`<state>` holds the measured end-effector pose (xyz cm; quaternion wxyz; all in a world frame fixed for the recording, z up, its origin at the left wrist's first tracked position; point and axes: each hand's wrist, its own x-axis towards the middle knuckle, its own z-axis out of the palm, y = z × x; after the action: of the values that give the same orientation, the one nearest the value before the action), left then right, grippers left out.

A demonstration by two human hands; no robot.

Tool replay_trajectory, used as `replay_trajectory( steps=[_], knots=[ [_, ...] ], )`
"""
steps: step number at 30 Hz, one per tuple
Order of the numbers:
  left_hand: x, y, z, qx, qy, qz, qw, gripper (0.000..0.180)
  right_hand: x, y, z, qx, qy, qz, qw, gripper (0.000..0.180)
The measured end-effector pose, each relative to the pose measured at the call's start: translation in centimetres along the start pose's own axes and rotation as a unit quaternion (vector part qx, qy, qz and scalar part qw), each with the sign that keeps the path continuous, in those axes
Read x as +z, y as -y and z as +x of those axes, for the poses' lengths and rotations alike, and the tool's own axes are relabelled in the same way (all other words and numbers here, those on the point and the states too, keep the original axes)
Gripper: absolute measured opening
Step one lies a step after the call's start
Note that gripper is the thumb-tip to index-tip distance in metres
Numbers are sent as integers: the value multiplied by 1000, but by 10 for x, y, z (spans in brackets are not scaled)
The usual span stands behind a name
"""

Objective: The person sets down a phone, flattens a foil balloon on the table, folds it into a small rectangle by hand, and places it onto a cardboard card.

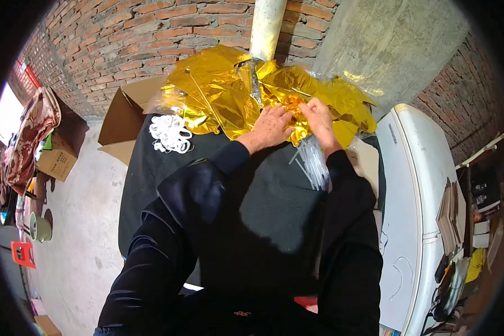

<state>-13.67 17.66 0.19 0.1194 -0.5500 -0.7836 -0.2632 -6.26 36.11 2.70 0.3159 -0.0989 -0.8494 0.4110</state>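
A heap of flat, shiny gold foil balloons (213, 84) covers the far side of the black-covered table (263, 213). My left hand (269, 127) rests on the foil with its fingers stretched out. Close to its right, my right hand (319, 122) is closed, its thumb and fingers pinching a fold of a gold foil balloon. Just below that hand lies a bundle of clear plastic straws (315, 165), partly hidden by my right wrist. Left of the heap sits a pile of coiled white ribbon (171, 134).
An open cardboard box (120, 126) stands beyond the table's left edge. To the right is a white fridge-like cabinet (417, 213). A pale pipe (267, 28) rises behind the foil against the brick wall (151, 33). A red stool (22, 255) stands far left.
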Motion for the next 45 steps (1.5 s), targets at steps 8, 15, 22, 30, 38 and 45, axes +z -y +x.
replay_trajectory(
  steps=[8,15,22,30,38,45],
  knots=[
    [0,8,47,-68,69,85,992,61,-22,12,50,-82,-56,-185,978,26],
    [13,9,82,-112,120,124,979,78,-87,91,111,-165,-135,-214,953,31],
    [5,28,91,-127,96,126,979,80,-75,225,-24,-315,-76,-165,931,22],
    [15,41,103,-145,164,165,962,75,-31,182,-243,-268,284,-76,917,22],
    [-2,34,110,-188,127,164,960,71,5,148,-313,-347,435,-48,829,17],
    [1,37,104,-110,110,129,979,66,23,145,-318,-391,471,11,790,22]
  ],
)
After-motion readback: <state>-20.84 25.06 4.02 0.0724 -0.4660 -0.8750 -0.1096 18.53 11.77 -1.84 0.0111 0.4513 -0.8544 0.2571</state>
